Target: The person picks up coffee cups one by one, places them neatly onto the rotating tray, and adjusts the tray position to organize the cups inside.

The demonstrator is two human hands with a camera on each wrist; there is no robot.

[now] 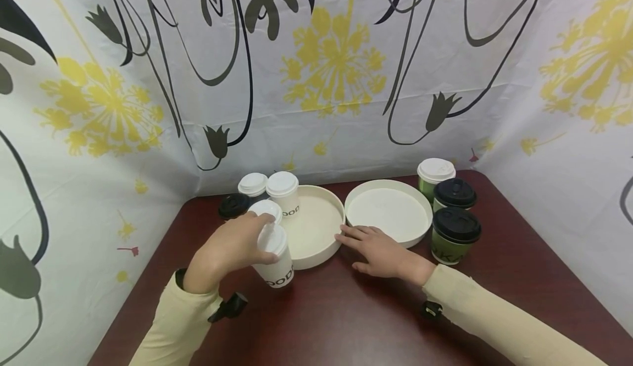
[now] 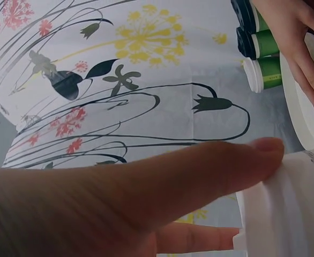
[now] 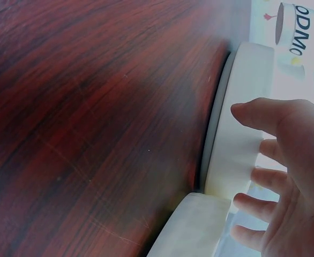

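My left hand (image 1: 229, 248) grips a white paper cup (image 1: 278, 271) with a white lid, thumb and fingers around its upper part, at the left tray's front left. The left wrist view shows the thumb (image 2: 261, 152) along the lid's edge. Close behind are a second white-lidded cup (image 1: 267, 208), partly hidden by the hand, and a third white cup (image 1: 283, 184) that overlaps the left tray. My right hand (image 1: 383, 251) lies with fingers spread and relaxed where the round cream left tray (image 1: 316, 228) meets the round white right tray (image 1: 388, 212); its fingertips are right at the rims.
Farther left stand another white-lidded cup (image 1: 253, 183) and a black-lidded cup (image 1: 233, 205). Along the right tray's right side are a white-lidded green cup (image 1: 435, 171) and two black-lidded cups (image 1: 456, 233). A patterned cloth (image 1: 316, 146) hangs behind the dark red table (image 1: 336, 322).
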